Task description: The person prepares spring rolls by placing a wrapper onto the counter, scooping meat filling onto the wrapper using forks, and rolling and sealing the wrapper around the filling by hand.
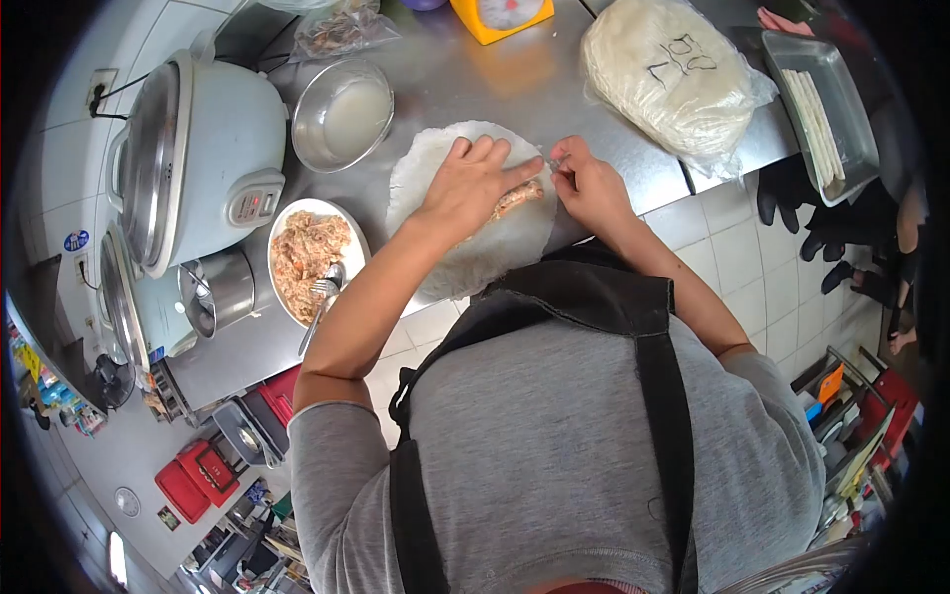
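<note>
A round white wrapper sheet [435,163] lies on the steel counter, with a strip of minced filling [520,201] along it. My left hand [470,188] rests palm down over the sheet, fingers spread and thumb stretched toward the filling; part of the strip is hidden under it. Just beyond the sheet's right edge is my right hand [594,193], fingertips pinched together; a small bit shows at the tips, too small to name. Left of my left forearm, an oval white dish [359,238] holds pinkish mince and a spoon [330,287].
A steel bowl [302,129] with pale liquid stands behind the dish. A large rice cooker [233,129] is at the left. A plastic-wrapped stack of white sheets [673,79] and a metal tray [853,99] with white rolls lie right. A yellow scale [485,32] sits at the back.
</note>
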A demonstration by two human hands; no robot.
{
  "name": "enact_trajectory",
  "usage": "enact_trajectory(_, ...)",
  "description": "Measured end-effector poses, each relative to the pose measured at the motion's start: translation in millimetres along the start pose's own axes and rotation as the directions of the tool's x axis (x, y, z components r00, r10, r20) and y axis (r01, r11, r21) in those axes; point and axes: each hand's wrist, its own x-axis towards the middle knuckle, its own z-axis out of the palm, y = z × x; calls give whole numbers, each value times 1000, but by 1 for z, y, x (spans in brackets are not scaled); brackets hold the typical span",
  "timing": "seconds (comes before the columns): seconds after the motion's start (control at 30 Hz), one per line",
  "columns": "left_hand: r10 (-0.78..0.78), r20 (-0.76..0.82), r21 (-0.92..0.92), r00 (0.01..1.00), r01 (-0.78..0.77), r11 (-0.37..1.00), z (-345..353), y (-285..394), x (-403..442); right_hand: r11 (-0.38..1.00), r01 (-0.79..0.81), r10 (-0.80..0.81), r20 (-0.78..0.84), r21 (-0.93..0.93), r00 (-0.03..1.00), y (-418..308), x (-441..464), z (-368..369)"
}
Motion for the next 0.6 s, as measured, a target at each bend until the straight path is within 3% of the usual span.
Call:
enact_trajectory(0.1,-137,-40,133,990,141,981,0,-17,5,1000,-1,1,0,-3,1000,0,-1,0)
enact_trajectory(0.2,10,-134,184,991,15,983,4,-18,3,1000,2,-2,-9,-15,1000,-1,0,0)
enact_trajectory(0.23,53,-1,66,999,-53,996,1,-10,2,1000,3,-3,-12,-23,1000,-1,-1,0)
enact_trajectory(0.33,-17,-95,171,995,33,985,-5,-17,4,999,24,-24,-22,-22,999,0,-1,1)
enact_trajectory(0.37,-141,3,202,990,138,970,-12,-23,2,999,31,-32,-26,-18,999,0,-2,1)
enact_trajectory(0.47,43,-80,206,996,-25,978,3,-22,-2,995,11,-13,15,96,1000,-1,-5,-2)
enact_trajectory(0.5,87,2,132,996,-87,987,-1,-15,-4,994,9,-11,21,109,1000,-3,-6,-2)
enact_trajectory(0.6,-14,-59,174,998,24,984,2,-26,-6,990,18,-22,29,141,999,-3,-8,-3)
